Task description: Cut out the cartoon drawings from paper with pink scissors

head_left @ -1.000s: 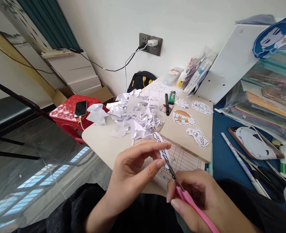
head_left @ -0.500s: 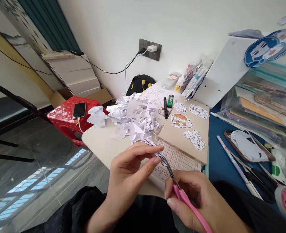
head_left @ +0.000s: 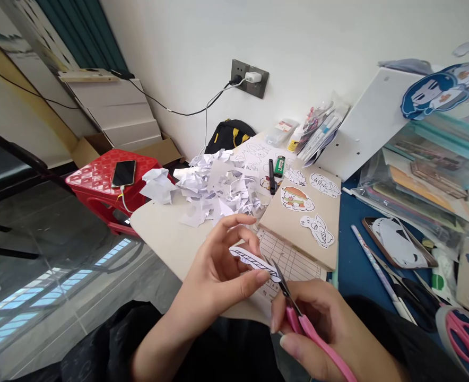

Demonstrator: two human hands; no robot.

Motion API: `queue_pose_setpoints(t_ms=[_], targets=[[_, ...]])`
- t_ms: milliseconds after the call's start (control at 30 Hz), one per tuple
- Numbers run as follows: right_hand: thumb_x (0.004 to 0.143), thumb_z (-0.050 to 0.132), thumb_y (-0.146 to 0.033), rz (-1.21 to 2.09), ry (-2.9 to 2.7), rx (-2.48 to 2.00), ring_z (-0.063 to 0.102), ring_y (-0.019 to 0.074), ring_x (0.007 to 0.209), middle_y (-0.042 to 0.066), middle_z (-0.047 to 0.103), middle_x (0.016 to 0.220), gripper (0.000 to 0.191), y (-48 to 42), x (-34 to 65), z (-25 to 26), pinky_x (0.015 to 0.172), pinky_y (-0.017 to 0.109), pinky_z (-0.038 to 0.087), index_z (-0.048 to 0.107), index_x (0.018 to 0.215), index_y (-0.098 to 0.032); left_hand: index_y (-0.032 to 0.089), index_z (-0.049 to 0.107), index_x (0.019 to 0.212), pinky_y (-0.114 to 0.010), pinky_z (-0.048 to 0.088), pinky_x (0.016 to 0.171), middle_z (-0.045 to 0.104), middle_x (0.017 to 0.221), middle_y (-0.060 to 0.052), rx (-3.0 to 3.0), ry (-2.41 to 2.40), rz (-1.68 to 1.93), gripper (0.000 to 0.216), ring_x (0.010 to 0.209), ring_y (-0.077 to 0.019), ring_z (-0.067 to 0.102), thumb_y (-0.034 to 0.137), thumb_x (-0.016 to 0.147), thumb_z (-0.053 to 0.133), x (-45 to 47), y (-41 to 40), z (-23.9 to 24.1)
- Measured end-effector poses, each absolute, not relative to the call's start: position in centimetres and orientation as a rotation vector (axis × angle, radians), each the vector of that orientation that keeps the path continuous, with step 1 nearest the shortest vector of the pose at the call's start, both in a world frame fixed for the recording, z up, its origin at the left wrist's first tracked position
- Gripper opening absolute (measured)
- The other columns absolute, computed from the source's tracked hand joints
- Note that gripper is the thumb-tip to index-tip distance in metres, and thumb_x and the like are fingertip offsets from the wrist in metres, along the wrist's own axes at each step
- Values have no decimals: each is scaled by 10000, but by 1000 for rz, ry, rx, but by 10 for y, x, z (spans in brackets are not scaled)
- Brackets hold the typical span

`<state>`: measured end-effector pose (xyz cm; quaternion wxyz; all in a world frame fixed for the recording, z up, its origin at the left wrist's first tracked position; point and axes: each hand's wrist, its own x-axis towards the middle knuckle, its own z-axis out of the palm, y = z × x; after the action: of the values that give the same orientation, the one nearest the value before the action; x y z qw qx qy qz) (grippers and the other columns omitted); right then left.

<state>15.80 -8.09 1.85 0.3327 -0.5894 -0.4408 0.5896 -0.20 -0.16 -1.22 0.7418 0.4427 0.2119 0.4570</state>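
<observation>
Paper scraps (head_left: 218,188): crumpled heap on desk (head_left: 158,236)
Phone (head_left: 123,173): on red stool (head_left: 91,185)
Green item (head_left: 279,166): probably a lighter, beside black pen (head_left: 271,178)

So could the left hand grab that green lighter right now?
Probably not yet: the left hand is busy pinching the paper cutout. The green lighter lies uncovered farther off, so the way itself looks free.

Near: left hand (head_left: 218,273) holding paper strip (head_left: 254,261); scissors (head_left: 300,320) in right hand (head_left: 326,329), just right. Far: scraps (head_left: 218,188) left of board (head_left: 286,225). Far left: phone (head_left: 123,173) on stool (head_left: 93,187).
</observation>
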Motion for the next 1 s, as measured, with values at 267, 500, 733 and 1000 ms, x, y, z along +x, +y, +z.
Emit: queue_pose_setpoints(t_ms=[267,500,733,1000], targets=[[610,607,-215,1568,-1134,-1553,416,127,533,-53,424,577,87,-80,161,18,565,262,433,599,689,-180,165,678,749,-185,508,570,643,673,10,925,627,786,101,585,-103,607,177,745,778,0,-1,-1],[615,654,-193,1575,-1224,-1480,441,136,542,-47,429,588,106,-77,168,19,549,253,447,592,701,-192,145,710,657,-135,474,505,702,587,7,877,604,693,115,498,-64,567,158,759,760,1,0,1],[625,712,-208,1619,-1250,-1472,484,156,570,-34,476,610,157,-78,175,17,557,261,453,616,748,-193,134,662,575,-111,418,415,708,515,10,813,632,676,170,430,-58,553,101,660,806,2,0,-1],[616,728,-214,1673,-1215,-1469,502,166,596,-27,498,631,187,-78,174,21,561,268,447,609,758,-188,119,662,569,-114,427,424,706,504,6,764,597,672,180,427,-61,562,21,604,809,2,0,0]])
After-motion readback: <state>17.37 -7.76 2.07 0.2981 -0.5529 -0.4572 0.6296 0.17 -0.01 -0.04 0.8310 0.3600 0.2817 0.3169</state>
